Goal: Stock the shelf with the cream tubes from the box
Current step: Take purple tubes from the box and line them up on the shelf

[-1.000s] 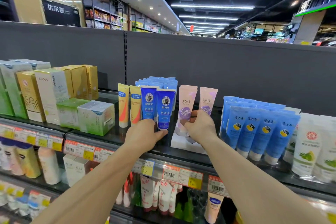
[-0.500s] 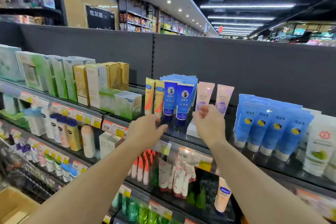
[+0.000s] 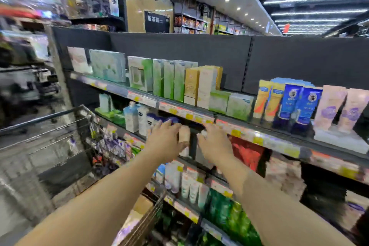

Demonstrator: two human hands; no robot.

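On the top shelf [image 3: 179, 109] we see cartons [image 3: 201, 84] to the left and cream tubes [image 3: 299, 102] standing to the right. Our left hand [image 3: 165, 142] and right hand [image 3: 215, 144] hang before the shelf below, with a wire cart [image 3: 60, 136] at far left.

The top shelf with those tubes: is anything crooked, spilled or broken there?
Nothing stands out. The dark blue tubes, yellow tubes and pale pink tubes stand upright in rows on the grey metal top shelf. The picture is motion-blurred, so small flaws would not show.
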